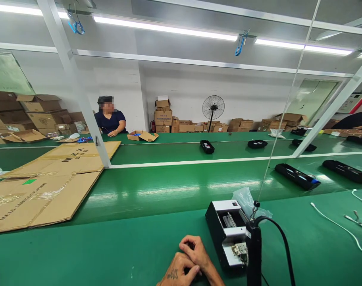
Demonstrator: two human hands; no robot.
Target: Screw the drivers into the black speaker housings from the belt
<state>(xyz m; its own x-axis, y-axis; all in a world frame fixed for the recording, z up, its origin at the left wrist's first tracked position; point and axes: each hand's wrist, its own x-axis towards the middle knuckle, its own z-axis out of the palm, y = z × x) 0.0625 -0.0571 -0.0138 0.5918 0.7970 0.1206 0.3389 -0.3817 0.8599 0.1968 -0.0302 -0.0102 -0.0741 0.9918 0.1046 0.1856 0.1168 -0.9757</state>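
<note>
Left grip (178,268) and right grip (199,253) half-open, loosely curled, in mutual contact near a black-and-white machine (233,233).

Left hand (179,265) is lying nearer the camera, its back facing upward and showing a dark tattoo (172,274); its thumb is pointing rightward. Right hand (198,252) is lying just beyond, apparently touching it, its fingers curling loosely around a gap. Right forearm (216,276) is slanting up from the lower edge.

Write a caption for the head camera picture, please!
Left hand and right hand together beside a machine on a green table.
</note>
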